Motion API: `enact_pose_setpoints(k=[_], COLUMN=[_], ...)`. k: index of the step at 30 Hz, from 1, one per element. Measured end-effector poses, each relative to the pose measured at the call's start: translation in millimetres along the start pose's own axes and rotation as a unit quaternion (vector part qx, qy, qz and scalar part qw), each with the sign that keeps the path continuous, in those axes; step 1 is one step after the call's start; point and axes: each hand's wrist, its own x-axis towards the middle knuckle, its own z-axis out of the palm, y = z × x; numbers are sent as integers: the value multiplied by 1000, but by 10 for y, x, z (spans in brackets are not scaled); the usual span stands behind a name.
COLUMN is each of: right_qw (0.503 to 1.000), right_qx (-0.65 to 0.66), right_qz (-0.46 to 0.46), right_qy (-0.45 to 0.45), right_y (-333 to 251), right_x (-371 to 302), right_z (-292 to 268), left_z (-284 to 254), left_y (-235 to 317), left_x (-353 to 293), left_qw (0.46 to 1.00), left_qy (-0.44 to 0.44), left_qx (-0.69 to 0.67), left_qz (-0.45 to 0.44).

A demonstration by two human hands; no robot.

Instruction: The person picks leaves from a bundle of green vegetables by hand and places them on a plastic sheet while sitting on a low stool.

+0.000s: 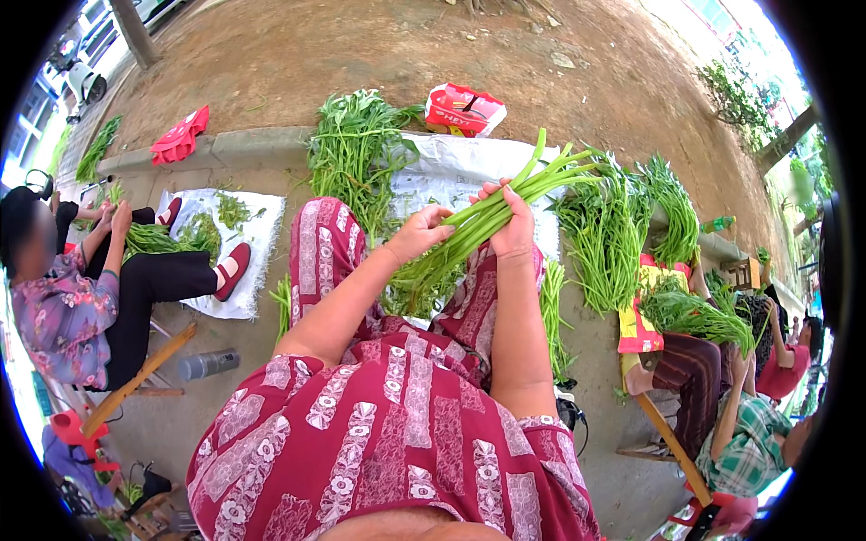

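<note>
A long bundle of thick green water spinach stems [478, 222] is held slanting across my lap, its cut ends up to the right and its thinner ends down to the left. My right hand [512, 225] is closed round the middle of the bundle. Against the bundle's left side, my left hand [420, 234] has its fingers bent and pinched at the stems; the fingertips are partly hidden. Below the bundle, between my knees, lie more loose greens [410, 298]. A white sheet [460, 155] spreads on the ground in front of me.
A leafy heap [347, 153] stands ahead on the left, another heap [600, 234] on the right. A red bag [465, 110] sits beyond the sheet near the kerb [244, 146]. People with greens sit at both sides. A grey bottle [209, 363] lies left of me.
</note>
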Motion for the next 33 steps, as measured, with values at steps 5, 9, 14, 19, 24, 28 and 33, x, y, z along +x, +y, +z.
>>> enact_pose_setpoints(k=[5, 9, 14, 19, 24, 28, 33], right_qw=[999, 999, 996, 991, 985, 981, 980], right_qx=[-29, -27, -64, -109, -153, -173, -181], right_qz=[-9, -18, -44, -61, -76, -84, -72], right_qy=[14, 18, 35, 41, 22, 1, -32], right_y=[-18, -14, 16, 67, 134, 159, 174], right_x=[-38, -26, -36, -79, -79, -90, -98], right_z=[143, 131, 175, 262, 266, 303, 306], left_z=[8, 233, 366, 419, 456, 479, 498], left_y=[118, 366, 287, 278, 183, 176, 78], left_x=[36, -97, -57, 11, 60, 77, 118], left_qw=[906, 844, 863, 906, 947, 978, 973], left_qy=[151, 198, 218, 215, 219, 206, 221], left_qx=[333, 417, 382, 322, 218, 35, -54], left_qz=[215, 273, 249, 174, 90, -9, -31])
